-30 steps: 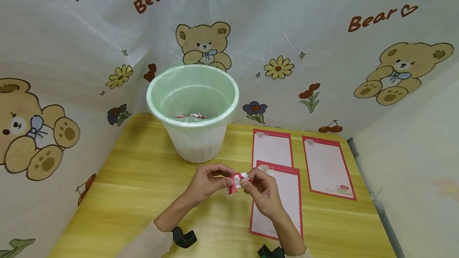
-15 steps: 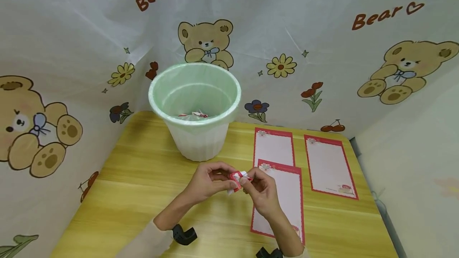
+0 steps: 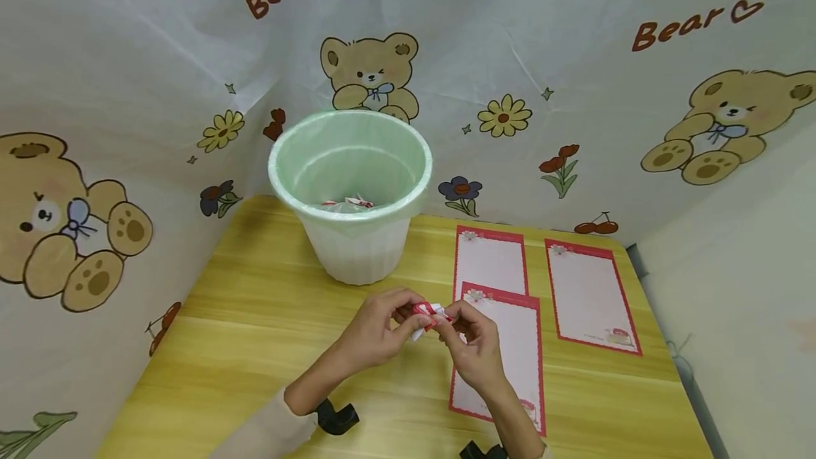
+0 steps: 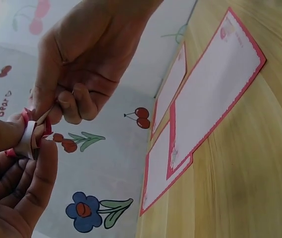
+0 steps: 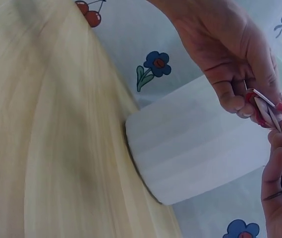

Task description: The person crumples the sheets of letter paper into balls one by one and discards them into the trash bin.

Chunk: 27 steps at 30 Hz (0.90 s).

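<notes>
A small folded strip of red-and-white paper (image 3: 428, 309) is held in the air between both hands, over the near middle of the table. My left hand (image 3: 377, 328) pinches its left part between thumb and fingers. At the other end, my right hand (image 3: 475, 347) pinches it with thumb and index finger. Up close in the left wrist view, the paper (image 4: 28, 139) looks bent into a loop with layers tucked together. Fingers cover much of it. In the right wrist view, red edges and a pale inner fold of the paper (image 5: 262, 110) show.
Behind the hands stands a pale green bin (image 3: 358, 253) with crumpled red-and-white bits (image 3: 354, 202) inside. Three red-bordered sheets lie to the right: a front sheet (image 3: 503, 353) overlapping a back sheet (image 3: 491, 261), and a separate right sheet (image 3: 594, 299). A bear-print cloth (image 3: 484, 55) hangs behind.
The folded paper has turned in the fingers; its hanging red end is now mostly tucked up, with a short white end showing below. Both hands keep their pinch. The head view has shifted slightly.
</notes>
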Each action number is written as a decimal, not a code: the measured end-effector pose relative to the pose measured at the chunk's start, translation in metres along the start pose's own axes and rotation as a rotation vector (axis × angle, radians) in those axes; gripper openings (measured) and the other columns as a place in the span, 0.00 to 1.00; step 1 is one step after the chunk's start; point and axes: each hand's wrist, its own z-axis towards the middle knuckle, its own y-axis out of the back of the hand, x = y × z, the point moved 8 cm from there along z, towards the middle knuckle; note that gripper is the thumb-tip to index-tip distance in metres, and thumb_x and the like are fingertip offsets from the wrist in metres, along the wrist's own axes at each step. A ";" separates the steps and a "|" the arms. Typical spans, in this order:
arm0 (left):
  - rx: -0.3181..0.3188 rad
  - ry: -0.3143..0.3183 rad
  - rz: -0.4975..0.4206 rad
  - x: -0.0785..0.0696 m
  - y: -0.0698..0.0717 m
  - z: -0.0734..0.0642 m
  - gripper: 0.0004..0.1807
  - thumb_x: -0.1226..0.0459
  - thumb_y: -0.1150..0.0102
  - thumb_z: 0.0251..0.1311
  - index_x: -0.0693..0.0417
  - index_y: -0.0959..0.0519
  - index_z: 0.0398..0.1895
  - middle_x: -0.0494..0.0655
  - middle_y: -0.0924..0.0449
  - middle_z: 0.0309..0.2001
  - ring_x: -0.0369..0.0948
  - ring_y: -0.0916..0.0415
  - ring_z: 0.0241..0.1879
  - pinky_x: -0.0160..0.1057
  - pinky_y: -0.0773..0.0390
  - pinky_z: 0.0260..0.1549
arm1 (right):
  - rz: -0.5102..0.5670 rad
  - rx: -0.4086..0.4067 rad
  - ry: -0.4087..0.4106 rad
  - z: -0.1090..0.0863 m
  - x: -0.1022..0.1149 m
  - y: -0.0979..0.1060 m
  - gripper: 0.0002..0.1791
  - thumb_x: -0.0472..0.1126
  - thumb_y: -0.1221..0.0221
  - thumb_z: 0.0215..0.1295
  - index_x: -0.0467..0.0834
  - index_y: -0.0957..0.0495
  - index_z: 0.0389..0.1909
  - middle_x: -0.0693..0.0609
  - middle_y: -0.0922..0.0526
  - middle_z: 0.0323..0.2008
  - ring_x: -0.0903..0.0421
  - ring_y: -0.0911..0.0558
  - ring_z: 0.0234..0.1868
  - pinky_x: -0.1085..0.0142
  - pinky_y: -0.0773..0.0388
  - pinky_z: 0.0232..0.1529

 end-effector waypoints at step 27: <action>-0.076 0.007 0.036 0.011 0.014 -0.015 0.05 0.58 0.36 0.76 0.43 0.17 0.50 0.35 0.15 0.42 0.30 0.17 0.39 0.33 0.12 0.40 | -0.033 0.195 -0.021 0.016 0.002 0.000 0.11 0.26 0.35 0.72 0.42 0.14 0.48 0.42 0.10 0.39 0.56 0.11 0.36 0.67 0.12 0.38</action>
